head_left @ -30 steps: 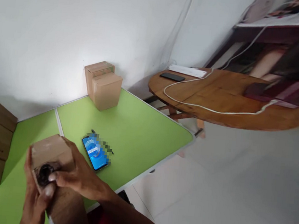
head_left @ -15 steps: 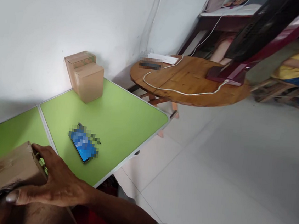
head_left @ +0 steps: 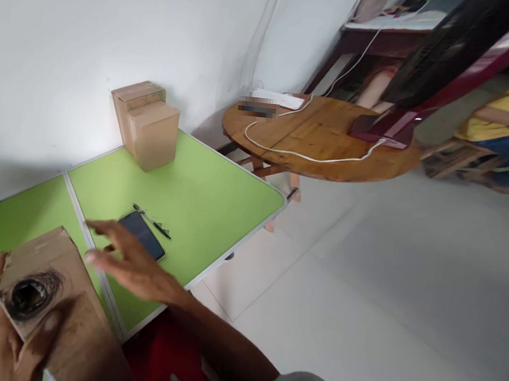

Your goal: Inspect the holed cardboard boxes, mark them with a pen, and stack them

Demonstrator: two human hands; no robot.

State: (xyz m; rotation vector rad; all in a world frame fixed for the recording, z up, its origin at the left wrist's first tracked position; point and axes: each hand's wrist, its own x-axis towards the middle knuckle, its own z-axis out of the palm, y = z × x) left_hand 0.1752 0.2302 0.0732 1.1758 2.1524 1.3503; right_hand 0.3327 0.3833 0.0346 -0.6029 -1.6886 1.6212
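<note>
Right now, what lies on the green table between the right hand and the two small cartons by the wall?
In the head view, a dark phone and a pen lie between the right hand and the cartons; beyond them the green table is bare.

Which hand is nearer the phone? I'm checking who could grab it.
Right. The right hand hovers open just beside the phone; the left hand holds the cardboard box farther away.
</note>
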